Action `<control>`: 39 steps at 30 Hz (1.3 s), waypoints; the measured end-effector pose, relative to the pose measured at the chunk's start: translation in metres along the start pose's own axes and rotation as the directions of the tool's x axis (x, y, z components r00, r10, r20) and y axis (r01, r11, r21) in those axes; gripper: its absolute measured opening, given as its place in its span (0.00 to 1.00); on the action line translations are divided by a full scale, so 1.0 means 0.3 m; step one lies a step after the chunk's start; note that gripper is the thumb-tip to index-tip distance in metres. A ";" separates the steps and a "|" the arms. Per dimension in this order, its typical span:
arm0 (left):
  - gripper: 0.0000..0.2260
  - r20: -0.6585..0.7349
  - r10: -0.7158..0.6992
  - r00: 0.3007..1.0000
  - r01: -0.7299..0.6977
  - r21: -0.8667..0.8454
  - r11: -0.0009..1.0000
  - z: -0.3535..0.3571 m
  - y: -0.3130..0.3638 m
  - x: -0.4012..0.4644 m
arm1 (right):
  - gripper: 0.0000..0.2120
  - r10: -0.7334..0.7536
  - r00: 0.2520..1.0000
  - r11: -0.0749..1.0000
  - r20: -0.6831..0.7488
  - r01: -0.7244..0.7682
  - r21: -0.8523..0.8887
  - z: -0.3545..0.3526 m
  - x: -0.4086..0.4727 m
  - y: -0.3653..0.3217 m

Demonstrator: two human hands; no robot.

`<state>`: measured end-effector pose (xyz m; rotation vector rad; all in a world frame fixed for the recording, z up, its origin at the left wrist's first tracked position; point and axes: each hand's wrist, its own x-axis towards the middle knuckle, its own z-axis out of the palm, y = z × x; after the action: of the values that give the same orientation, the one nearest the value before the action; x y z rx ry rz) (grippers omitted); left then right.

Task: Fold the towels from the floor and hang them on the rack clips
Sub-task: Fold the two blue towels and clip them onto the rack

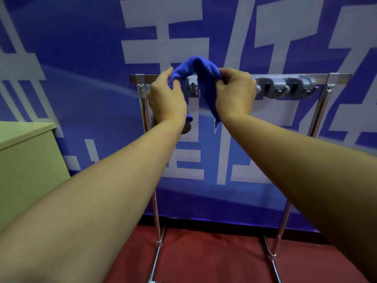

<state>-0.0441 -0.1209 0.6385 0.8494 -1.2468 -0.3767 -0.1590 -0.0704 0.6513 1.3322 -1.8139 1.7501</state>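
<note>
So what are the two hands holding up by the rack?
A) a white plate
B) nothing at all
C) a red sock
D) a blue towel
D: the left hand and the right hand both pinch a bunched blue towel in front of the rack, near its grey clips.

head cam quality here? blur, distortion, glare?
Head view: motion blur softens the grey clips and both hands, left and right; wide-angle distortion splays the rack legs and stretches the forearms; a strong blue cast; no hard glare, only small highlights on the chrome; the blue towel stays readable.
</note>
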 end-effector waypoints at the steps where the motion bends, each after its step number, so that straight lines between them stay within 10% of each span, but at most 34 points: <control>1: 0.13 0.014 -0.007 1.000 0.007 0.003 1.000 0.016 -0.014 0.009 | 0.16 0.007 1.000 1.000 0.003 -0.007 -0.023 0.013 0.011 0.012; 13: 0.12 0.221 0.011 0.975 -0.058 0.204 0.977 0.068 -0.236 -0.114 | 0.12 -0.166 0.971 0.935 0.171 0.210 -0.285 0.116 -0.135 0.126; 26: 0.11 0.356 -0.005 0.935 -0.046 0.134 0.990 0.009 -0.240 -0.135 | 0.13 0.039 0.957 0.989 0.288 0.004 -0.147 0.091 -0.178 0.127; 39: 0.15 0.659 -0.340 0.671 0.349 0.123 0.929 -0.021 -0.213 -0.156 | 0.20 0.111 0.904 0.992 0.414 -0.074 -0.105 0.003 -0.202 0.098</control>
<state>-0.0406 -0.1287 0.5595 0.9789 -1.7465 -1.0804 -0.1488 -0.0517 0.5875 1.7146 -2.1800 1.4864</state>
